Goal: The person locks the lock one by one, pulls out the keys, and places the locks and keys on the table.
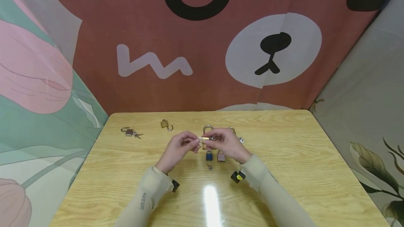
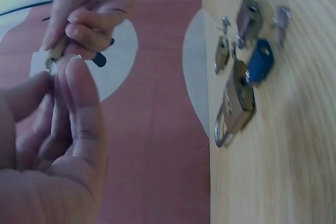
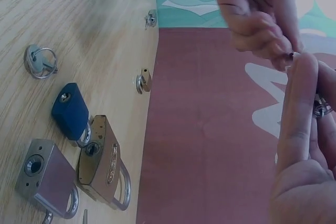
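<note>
- over wood-grain table [image 1: 300,150], your l hand [image 1: 179,147] pinches silver end [image 1: 200,138] of small brass padlock [image 1: 206,138]; r hand [image 1: 228,145] grips the rest
- step: prob. opening/closing it
- next: likely needs steady r grip

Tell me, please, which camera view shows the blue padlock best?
The right wrist view: the blue padlock appears largest and sharpest there, with its keyhole plainly visible. The left wrist view shows it blurred; the head view shows it small, with no keyhole discernible.
</note>
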`<state>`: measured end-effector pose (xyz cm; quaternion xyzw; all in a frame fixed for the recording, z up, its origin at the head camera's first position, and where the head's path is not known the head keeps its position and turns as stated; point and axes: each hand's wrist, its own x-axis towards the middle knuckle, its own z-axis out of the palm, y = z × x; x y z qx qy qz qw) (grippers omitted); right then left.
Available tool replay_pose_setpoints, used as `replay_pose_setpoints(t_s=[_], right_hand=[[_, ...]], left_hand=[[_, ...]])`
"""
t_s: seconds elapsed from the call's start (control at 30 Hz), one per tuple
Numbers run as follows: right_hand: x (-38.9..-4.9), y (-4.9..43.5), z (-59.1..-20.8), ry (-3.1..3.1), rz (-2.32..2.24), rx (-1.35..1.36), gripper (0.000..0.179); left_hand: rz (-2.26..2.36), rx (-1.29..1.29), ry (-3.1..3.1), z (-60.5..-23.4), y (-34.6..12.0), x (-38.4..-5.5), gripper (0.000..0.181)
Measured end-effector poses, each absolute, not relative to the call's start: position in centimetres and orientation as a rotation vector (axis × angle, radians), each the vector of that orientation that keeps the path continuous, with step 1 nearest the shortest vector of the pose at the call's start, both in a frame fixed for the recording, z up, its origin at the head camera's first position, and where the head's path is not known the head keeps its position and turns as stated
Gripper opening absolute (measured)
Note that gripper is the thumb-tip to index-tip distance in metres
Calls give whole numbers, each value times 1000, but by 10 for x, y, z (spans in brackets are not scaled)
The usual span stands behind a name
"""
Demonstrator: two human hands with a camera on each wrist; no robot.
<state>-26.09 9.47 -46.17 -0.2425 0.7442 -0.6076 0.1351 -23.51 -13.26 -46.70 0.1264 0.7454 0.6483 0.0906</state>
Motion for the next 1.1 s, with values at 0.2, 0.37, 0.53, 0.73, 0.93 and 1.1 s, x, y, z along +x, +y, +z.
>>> replay_pose_setpoints(t_s=[0.2,0.37,0.53,0.73,0.93,1.1], right_hand=[[-261,96,-464,2164,-1782,-740,22],[-260,95,-466,2155,-1797,-747,21],[-259,96,-469,2127,-1804,-715,20],[-260,98,-473,2137,-1792,-729,19],[-263,95,-476,2179,-1767,-755,19],[-266,92,-475,2189,-1767,-717,21]], left_hand=[[1793,551,2233,-468,-130,-231,35],[1750,522,2226,-467,-127,-228,38],[1746,529,2227,-472,-122,-227,38],[1747,535,2263,-481,-118,-226,38],[1730,510,2308,-486,-119,-228,39],[1665,500,2422,-485,-119,-230,37]])
